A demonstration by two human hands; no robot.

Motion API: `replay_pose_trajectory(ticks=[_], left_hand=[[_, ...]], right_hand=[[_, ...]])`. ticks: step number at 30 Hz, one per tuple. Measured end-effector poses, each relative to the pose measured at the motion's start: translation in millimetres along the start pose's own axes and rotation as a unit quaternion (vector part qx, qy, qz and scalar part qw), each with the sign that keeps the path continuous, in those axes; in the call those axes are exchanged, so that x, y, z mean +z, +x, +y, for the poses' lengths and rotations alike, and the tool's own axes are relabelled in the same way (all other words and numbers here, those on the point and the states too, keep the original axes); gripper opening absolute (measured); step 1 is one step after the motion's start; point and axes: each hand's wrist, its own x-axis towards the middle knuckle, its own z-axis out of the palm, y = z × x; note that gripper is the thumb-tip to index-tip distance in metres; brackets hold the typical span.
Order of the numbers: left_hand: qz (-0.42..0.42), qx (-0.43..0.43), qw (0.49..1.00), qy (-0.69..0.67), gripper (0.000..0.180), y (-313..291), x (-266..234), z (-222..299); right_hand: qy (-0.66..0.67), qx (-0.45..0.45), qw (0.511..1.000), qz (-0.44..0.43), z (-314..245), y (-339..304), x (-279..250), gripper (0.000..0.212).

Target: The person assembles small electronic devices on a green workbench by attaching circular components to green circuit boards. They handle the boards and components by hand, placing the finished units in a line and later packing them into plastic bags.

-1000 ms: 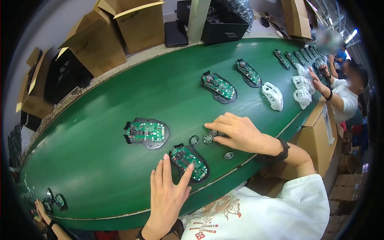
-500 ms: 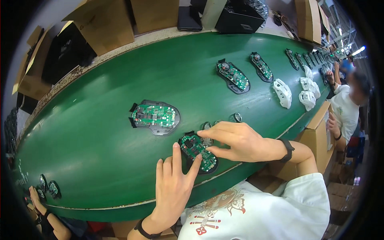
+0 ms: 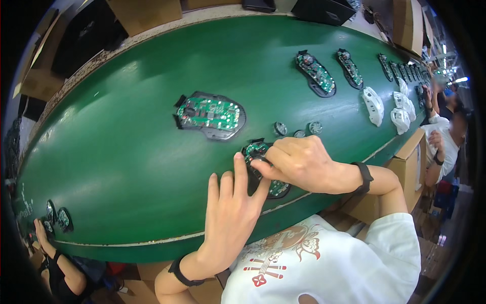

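A mouse base with a green circuit board [image 3: 278, 189] lies near the front edge of the green bench, partly hidden under both hands. My left hand [image 3: 230, 213] has its fingers spread. Its index fingertip and thumb touch the base's left side and steady it. Above the board my right hand [image 3: 301, 164] is closed, thumb pressed toward the board's upper part. A small wheel appears to be in its fingers, mostly hidden. Beyond that hand lie small round wheels [image 3: 280, 128]. Another mouse base [image 3: 220, 131] with its green board sits farther back, left of centre.
More bases with boards [image 3: 316, 76] line the bench [image 3: 126, 152] toward the far right, near white plastic shells [image 3: 373, 106]. Cardboard boxes [image 3: 147, 15] stand along the back edge. Co-workers sit at right and lower left; one hand [image 3: 44, 235] is beside several boards.
The view has shifted, so the bench appears higher. My right hand has picked up one small wheel from beside the base and closed over the board. My left hand stays on the base.
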Motion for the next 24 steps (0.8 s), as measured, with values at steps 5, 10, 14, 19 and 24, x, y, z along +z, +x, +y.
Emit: replay_pose_trajectory(ticks=[5,10,14,19,24], left_hand=[[-0.005,0.008,1.000,0.006,0.046,2,1,0],[-0.017,0.013,1.000,0.008,0.051,2,0,-3],[-0.031,0.014,0.999,-0.003,0.054,1,0,-5],[-0.027,0.022,0.999,-0.008,0.054,1,7,-7],[-0.031,0.015,0.999,-0.011,0.054,-2,9,-8]], right_hand=[[-0.043,0.019,0.999,-0.019,-5,1,-1,0.035],[-0.028,0.040,0.999,-0.010,-4,7,0,0.033],[-0.011,0.053,0.998,-0.010,2,7,3,0.035],[-0.034,0.052,0.997,-0.045,2,5,6,0.038],[-0.023,0.046,0.994,-0.092,3,4,-19,0.034]])
